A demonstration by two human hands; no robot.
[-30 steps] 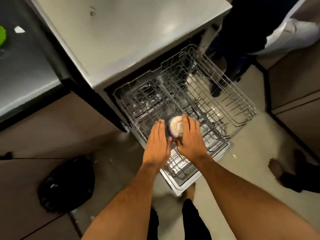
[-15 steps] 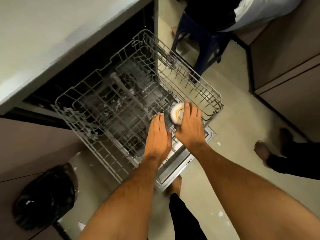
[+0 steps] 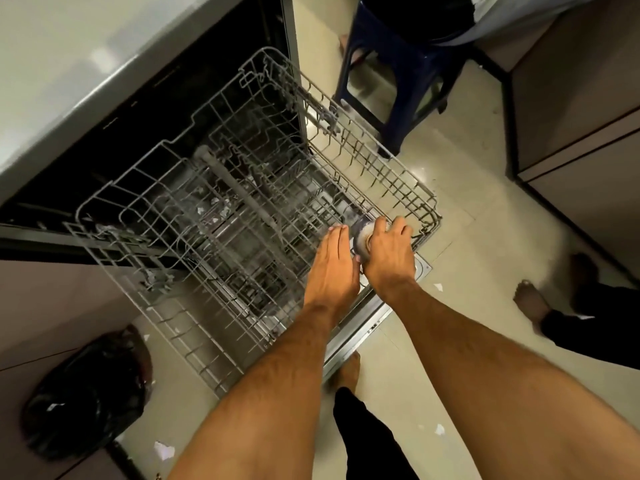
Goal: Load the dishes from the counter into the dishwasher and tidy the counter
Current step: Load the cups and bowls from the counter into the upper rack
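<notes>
Moved: bowl (image 3: pixel 362 237) shifted toward wire rack's (image 3: pixel 221 188) front right corner.
Right hand (image 3: pixel 389 252): fingers curled grasping the small round bowl.
Left hand (image 3: pixel 334 263): fingers straight, flat beside bowl.
Rack: grey wire grid, pulled out.

Two bare forearms reach forward and down from the bottom edge, hands close together. The left hand (image 3: pixel 334 263) is flat, fingers straight and pressed side by side, palm facing right. The right hand (image 3: pixel 389 252) has fingers curled over a small round bowl (image 3: pixel 362 237), gripping it
</notes>
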